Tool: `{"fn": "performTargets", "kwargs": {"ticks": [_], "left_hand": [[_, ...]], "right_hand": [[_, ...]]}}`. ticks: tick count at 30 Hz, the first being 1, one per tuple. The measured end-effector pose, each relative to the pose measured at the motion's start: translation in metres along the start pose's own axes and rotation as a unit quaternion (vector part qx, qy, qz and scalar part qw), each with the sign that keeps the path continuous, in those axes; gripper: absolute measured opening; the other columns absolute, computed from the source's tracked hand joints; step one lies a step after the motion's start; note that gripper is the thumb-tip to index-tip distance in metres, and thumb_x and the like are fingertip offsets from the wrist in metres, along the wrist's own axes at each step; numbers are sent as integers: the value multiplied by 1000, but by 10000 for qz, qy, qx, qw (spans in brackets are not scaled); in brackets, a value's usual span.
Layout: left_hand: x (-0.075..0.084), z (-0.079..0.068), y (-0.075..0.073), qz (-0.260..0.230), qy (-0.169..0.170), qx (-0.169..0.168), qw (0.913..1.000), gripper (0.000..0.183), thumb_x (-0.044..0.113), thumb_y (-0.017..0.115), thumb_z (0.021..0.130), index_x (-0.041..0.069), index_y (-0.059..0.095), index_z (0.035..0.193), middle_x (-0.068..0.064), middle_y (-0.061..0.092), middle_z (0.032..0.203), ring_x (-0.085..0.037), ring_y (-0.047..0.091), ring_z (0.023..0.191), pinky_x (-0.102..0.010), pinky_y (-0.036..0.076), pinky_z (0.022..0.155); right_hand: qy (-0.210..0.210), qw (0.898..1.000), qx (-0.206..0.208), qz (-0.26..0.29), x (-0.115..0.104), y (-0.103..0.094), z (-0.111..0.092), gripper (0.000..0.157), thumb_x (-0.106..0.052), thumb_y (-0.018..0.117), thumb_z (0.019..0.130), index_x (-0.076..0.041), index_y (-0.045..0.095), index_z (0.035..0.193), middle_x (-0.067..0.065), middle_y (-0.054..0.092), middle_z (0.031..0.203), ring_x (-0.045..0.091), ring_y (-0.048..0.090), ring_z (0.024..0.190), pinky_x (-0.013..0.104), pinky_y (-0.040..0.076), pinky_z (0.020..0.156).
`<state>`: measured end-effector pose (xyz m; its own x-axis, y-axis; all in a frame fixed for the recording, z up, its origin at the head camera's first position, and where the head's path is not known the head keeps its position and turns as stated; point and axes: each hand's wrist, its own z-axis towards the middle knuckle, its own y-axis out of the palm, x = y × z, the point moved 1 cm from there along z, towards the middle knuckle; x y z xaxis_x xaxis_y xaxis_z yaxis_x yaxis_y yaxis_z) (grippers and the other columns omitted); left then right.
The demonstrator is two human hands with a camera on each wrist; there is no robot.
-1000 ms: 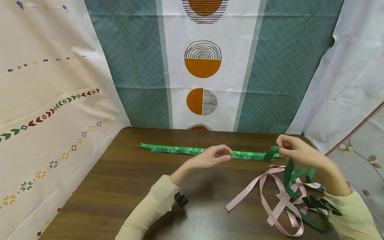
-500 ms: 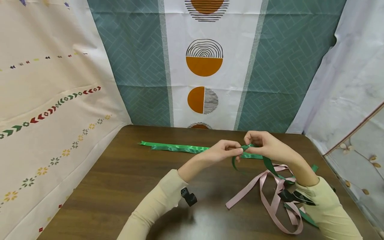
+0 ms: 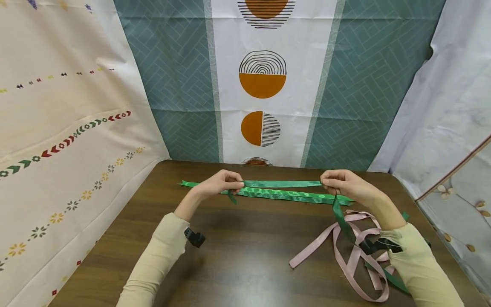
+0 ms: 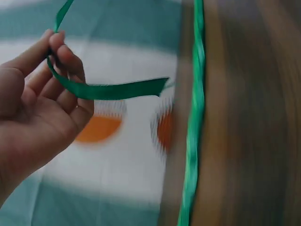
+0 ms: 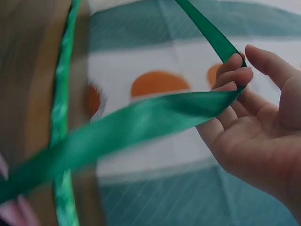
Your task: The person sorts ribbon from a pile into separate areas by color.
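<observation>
A green satin ribbon point(image 3: 281, 183) runs nearly straight between both hands, raised near the far part of the table. My left hand point(image 3: 218, 184) pinches it close to one end, and a short tail point(image 4: 122, 90) hangs from those fingers. At the other side my right hand point(image 3: 350, 185) holds the same ribbon in its fingers; the longer remainder point(image 5: 141, 122) drops toward the pile below. Behind and below the taut stretch, two green ribbon strips point(image 3: 284, 195), one brighter and one darker, lie side by side along the table.
Pink ribbons point(image 3: 314, 250) lie looped at the right of the brown wooden table point(image 3: 245, 256), tangled with more green ribbon point(image 3: 395, 279). The right forearm covers part of this pile. Patterned cloths point(image 3: 264, 128) hang around the back and sides.
My right hand brought the green ribbon leftward from the pile to my left hand, which took hold of it. My left hand then moved left, drawing the ribbon out straight.
</observation>
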<state>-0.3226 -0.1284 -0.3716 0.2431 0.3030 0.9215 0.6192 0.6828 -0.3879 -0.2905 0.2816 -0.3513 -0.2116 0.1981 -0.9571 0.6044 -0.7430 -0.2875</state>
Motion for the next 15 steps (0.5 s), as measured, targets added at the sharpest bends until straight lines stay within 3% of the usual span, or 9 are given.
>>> {"fn": "performTargets", "kwargs": {"ticks": [3, 7, 11, 15], "left_hand": [[-22, -19, -28, 552, -291, 275, 9977, 19, 21, 59, 97, 5, 66, 92, -11, 60, 79, -27, 54, 74, -33, 48, 70], [-52, -38, -54, 1278, -715, 677, 9869, 22, 15, 58, 97, -4, 66, 90, -8, 59, 74, -16, 51, 67, -29, 44, 66], [-76, -49, -65, 1595, -1198, 803, 9766, 23, 10, 59, 95, -11, 65, 90, -4, 57, 68, -13, 45, 61, -28, 41, 62], [-91, -55, -66, 1818, -1423, 815, 9696, 18, 5, 60, 93, -11, 67, 86, -7, 58, 65, -14, 49, 58, -30, 43, 60]], "right_hand": [[396, 9989, 1, -255, 19, -7, 3, 19, -21, 47, 103, -8, 59, 99, -1, 50, 80, 15, 44, 67, 33, 37, 58], [938, 9939, -11, -585, 44, -14, 7, 31, -28, 47, 103, 0, 59, 106, 1, 49, 80, 12, 44, 66, 32, 39, 58], [1378, 9867, -62, -864, 66, -17, 10, 39, -27, 46, 103, 9, 59, 112, 5, 52, 85, 9, 45, 69, 29, 41, 61], [1745, 9778, -257, -1132, 82, -18, 12, 37, -23, 46, 103, 9, 61, 111, 5, 54, 89, 8, 46, 67, 23, 40, 58]]}}
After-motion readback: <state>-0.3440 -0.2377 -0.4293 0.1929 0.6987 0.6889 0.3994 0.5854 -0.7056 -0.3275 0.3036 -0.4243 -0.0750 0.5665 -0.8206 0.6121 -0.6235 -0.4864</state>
